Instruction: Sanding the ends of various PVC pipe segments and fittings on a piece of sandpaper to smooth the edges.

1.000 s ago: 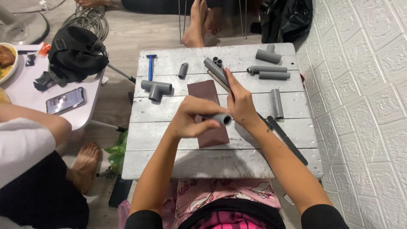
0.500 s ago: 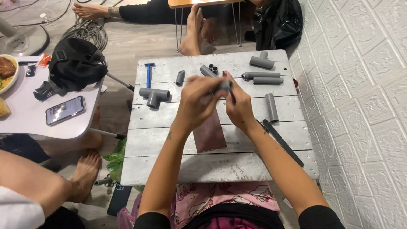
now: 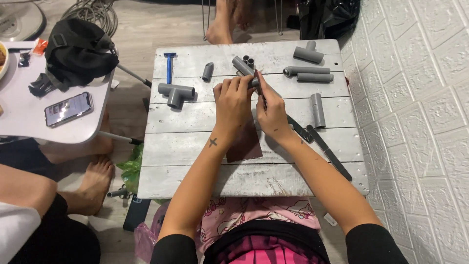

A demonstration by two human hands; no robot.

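Left of the white plank table [image 3: 195, 181], a phone [image 3: 68, 108] lies on a side table below a black bag [image 3: 78, 51]. On the plank table's left part sit a blue-handled tool [image 3: 169, 66] and a grey tee fitting [image 3: 176, 94]. At its middle, the left hand [image 3: 233, 105] closes around a short grey pipe piece [image 3: 253, 83], and the right hand [image 3: 271, 113] pinches the same piece with its fingertips. Brown sandpaper [image 3: 245, 146] lies beneath the wrists. Right of the hands lie grey pipe lengths [image 3: 308, 73] and a dark saw [image 3: 325, 149].
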